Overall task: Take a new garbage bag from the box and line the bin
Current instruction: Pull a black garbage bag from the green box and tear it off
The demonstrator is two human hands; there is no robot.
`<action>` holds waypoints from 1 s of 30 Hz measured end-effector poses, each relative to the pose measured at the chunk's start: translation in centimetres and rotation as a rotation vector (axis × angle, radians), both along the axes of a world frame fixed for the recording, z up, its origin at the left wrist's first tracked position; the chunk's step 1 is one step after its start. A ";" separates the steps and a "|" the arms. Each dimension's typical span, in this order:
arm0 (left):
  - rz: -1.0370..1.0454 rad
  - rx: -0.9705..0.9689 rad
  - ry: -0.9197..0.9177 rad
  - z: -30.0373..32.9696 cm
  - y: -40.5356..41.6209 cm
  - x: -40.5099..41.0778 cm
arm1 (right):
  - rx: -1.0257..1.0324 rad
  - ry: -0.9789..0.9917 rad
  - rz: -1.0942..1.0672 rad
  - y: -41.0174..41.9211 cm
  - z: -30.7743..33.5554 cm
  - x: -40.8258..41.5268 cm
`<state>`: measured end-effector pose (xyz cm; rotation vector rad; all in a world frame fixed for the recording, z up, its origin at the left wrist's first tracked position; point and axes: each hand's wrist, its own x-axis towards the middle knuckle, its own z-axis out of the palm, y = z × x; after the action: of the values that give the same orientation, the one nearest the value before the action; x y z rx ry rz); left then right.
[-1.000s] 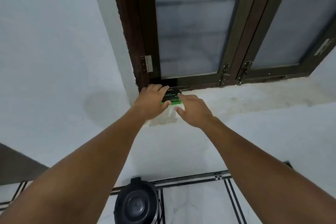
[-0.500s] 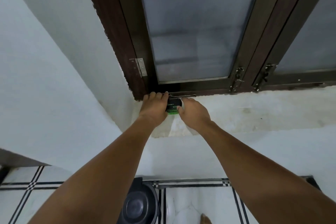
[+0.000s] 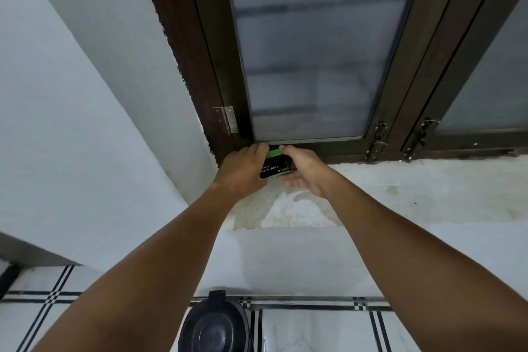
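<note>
A small black and green garbage bag box sits on the white window sill against the dark window frame. My left hand grips its left side, fingers curled over the top. My right hand holds its right side, with the index finger on the green top edge and the palm partly turned up. The black bin with its lid closed stands on the floor below, between my forearms. No garbage bag shows outside the box.
A frosted glass window in a dark brown frame rises behind the sill, with a hinge and latches. A white wall runs to the left. The floor has white tiles with black lines.
Both hands have shifted on the box and tilted it, so more of its black printed face and green top edge shows. The camera has moved slightly.
</note>
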<state>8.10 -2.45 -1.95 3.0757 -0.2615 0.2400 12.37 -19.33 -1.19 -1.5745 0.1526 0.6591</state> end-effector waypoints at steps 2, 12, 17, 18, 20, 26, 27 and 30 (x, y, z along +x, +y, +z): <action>-0.024 0.039 -0.020 0.1 0.0 0.2 | 0.118 0.043 -0.045 -0.4 -0.2 0.2; -0.150 0.453 -0.067 2.8 -2.1 1.7 | 0.519 0.277 -0.344 -2.3 -1.7 -1.5; -0.242 0.656 -0.125 5.6 -3.7 2.3 | 0.576 0.336 -0.400 -2.3 -2.1 -2.1; -0.246 0.690 -0.131 6.2 -4.0 2.4 | 0.575 0.345 -0.404 -2.4 -2.1 -2.1; -0.253 0.749 -0.143 7.4 -4.4 2.4 | 0.583 0.357 -0.404 -2.6 -2.0 -2.1; -0.260 0.815 -0.151 9.3 -5.1 2.5 | 0.639 0.352 -0.402 -2.1 -1.8 -1.9; -0.257 0.809 -0.146 9.3 -5.1 2.5 | 0.601 0.335 -0.386 -2.1 -1.9 -1.9; -0.232 0.752 -0.126 9.0 -4.5 2.6 | 0.403 0.255 -0.386 -2.6 -1.9 -1.7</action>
<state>10.72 -6.95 7.05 3.7051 -0.8963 0.4036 10.63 -21.90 -3.12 -1.0325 0.4722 0.5413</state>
